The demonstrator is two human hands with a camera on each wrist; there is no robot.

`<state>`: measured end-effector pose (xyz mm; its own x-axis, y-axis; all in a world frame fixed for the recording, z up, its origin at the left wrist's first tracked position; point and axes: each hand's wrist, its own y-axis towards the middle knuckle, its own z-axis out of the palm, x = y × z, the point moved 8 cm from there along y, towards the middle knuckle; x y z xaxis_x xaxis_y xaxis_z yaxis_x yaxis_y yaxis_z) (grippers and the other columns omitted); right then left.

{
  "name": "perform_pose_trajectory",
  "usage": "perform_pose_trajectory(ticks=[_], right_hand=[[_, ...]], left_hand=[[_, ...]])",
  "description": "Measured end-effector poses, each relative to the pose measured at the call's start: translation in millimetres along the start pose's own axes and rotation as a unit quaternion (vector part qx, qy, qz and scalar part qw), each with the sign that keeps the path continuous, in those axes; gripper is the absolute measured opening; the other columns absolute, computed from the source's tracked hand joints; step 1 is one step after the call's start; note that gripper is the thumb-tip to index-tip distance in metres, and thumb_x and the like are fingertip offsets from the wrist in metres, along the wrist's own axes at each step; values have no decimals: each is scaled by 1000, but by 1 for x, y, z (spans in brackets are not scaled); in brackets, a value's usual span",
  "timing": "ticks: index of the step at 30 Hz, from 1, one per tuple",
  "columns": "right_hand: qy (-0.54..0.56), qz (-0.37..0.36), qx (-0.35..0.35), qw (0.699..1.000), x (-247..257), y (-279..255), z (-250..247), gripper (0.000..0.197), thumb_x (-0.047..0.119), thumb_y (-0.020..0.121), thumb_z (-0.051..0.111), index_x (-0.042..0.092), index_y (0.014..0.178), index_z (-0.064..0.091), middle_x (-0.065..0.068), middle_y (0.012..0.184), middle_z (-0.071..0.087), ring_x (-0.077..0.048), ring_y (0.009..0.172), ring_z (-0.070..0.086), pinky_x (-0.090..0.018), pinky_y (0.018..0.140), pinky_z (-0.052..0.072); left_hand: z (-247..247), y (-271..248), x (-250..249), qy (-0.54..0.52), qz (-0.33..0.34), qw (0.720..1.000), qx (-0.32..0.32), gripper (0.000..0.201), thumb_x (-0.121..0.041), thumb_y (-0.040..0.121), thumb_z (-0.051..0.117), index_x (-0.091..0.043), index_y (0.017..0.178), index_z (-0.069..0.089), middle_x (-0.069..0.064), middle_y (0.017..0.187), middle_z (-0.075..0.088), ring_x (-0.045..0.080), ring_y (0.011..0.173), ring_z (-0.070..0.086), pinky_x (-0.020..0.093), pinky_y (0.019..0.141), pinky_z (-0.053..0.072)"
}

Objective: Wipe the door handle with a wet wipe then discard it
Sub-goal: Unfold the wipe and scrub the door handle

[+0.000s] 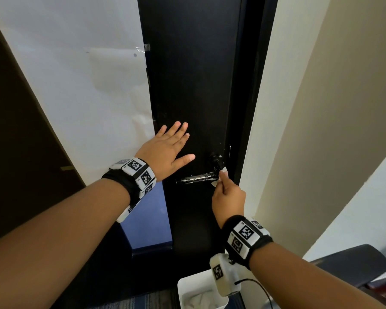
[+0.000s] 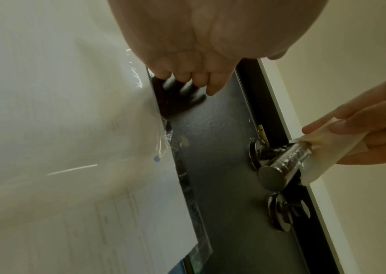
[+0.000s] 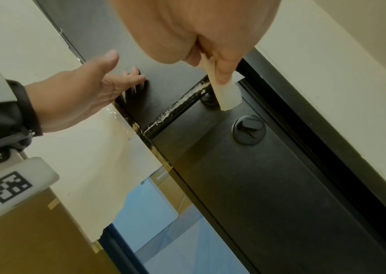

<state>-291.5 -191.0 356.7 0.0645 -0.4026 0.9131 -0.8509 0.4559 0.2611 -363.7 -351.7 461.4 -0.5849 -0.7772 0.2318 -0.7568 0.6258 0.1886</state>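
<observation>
A dark lever door handle juts from the black door, streaked with white residue along its bar. My right hand pinches a folded white wet wipe against the handle's inner end, near the rosette. My left hand lies flat on the door, fingers spread, up and left of the handle.
A thumb-turn lock sits below the handle. White paper is taped over the door's glass on the left. A white bin with crumpled wipes stands on the floor below my right wrist. A dark chair is at right.
</observation>
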Motion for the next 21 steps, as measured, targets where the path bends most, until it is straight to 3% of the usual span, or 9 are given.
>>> perform_pose_trajectory(ticks=[3,7,10,13,17,21], right_hand=[[-5,3,-3,1000,3,-3,2,37,18,100,44,15,135,53,-2,71,62,-2,54,51,-22,69,47],[-8,4,-12,1000,7,-4,3,37,17,100,44,14,135,53,-8,92,70,-6,73,58,-18,80,47],[1,19,-19,1000,7,-7,5,36,18,100,43,14,135,53,-5,89,68,-11,76,62,-20,84,51],[2,27,-22,999,8,-11,6,36,18,100,42,14,134,53,-3,90,66,-6,75,56,-11,78,42],[8,23,-19,1000,10,-19,14,38,19,100,42,13,137,50,-7,85,67,-14,76,64,-24,80,53],[7,24,-8,1000,10,-27,24,37,17,100,44,15,135,52,6,64,55,-2,54,52,-7,58,40]], left_hand=[[0,0,0,1,-1,1000,-2,85,-67,83,-6,-14,148,10,4,159,-2,18,146,-7,38,119,1],[0,0,0,-2,-2,1000,-4,86,-67,83,-6,-14,148,11,5,159,-1,19,146,-7,39,119,1],[-1,0,-1,-3,-2,1000,-4,84,-66,84,-4,-14,148,11,5,159,-2,19,146,-7,38,118,-1],[-2,0,0,-7,-4,1000,-1,80,-64,86,1,-14,148,10,5,159,-3,19,146,-8,38,119,-1],[-2,-1,-1,-7,-2,1000,-1,81,-64,86,1,-14,148,11,5,160,-1,19,146,-7,39,119,0],[-2,-1,0,-10,-2,1000,-5,79,-63,87,3,-13,148,12,5,160,-1,19,146,-7,38,119,-1]])
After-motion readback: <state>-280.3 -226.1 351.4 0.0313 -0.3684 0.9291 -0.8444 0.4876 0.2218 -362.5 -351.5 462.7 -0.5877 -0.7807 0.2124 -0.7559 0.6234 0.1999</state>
